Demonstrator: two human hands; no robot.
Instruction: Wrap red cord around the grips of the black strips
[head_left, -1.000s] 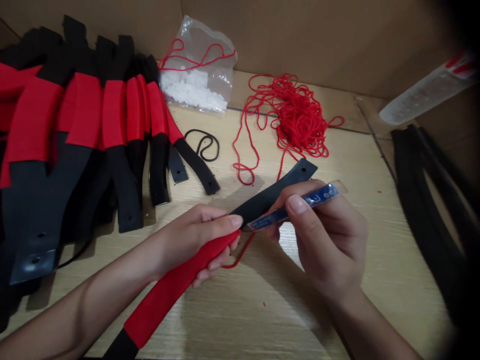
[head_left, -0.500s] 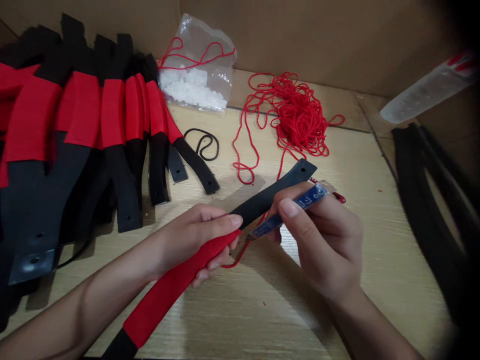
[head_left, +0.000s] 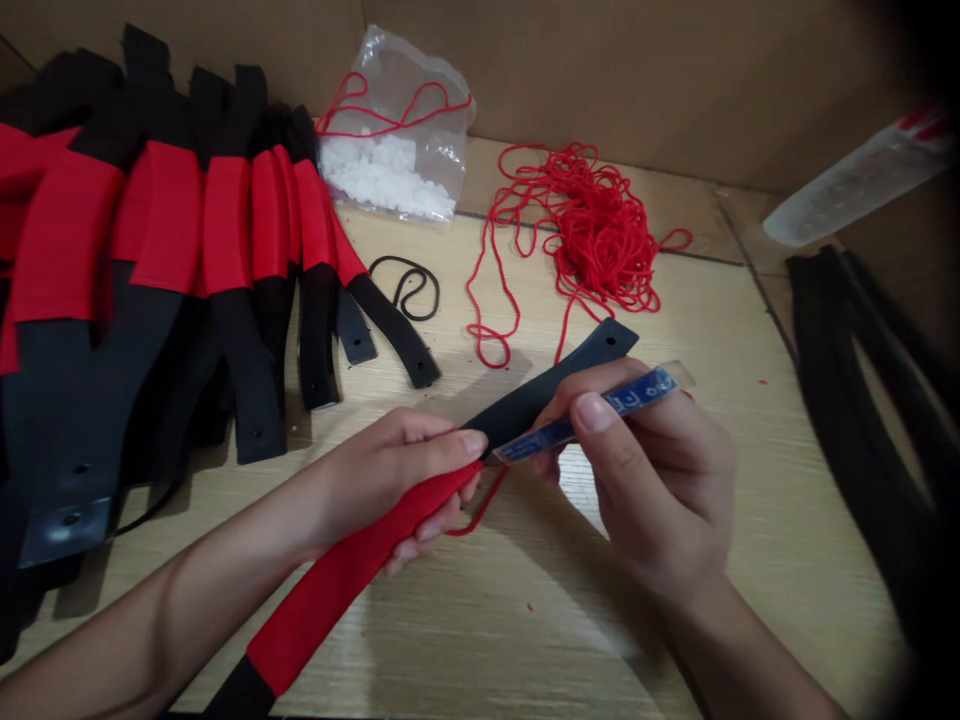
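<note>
A black strap with a red fabric sleeve (head_left: 341, 570) runs diagonally up to the right, its holed black end (head_left: 592, 350) farthest from me. My left hand (head_left: 409, 470) is closed around it where red meets black, thumb on top. My right hand (head_left: 637, 470) pinches a flat, clear strip with a blue printed label (head_left: 637, 393). The strip's narrow tip lies close to the sleeve's edge, beside my left thumb; whether it touches is unclear. A red cord (head_left: 487, 503) passes under the strap near that edge, partly hidden by my hands.
Many similar red-and-black straps (head_left: 176, 220) are piled at left. Behind are a clear bag of white bits (head_left: 390, 170), a tangled heap of red cord (head_left: 604, 235) and a black cord loop (head_left: 412, 290). A translucent tube (head_left: 847, 195) and black strips (head_left: 847, 400) are at right.
My right hand has shifted slightly right, and the strip's tip has risen from the red cord toward the strap's edge. My left hand keeps its grip, nearly still.
</note>
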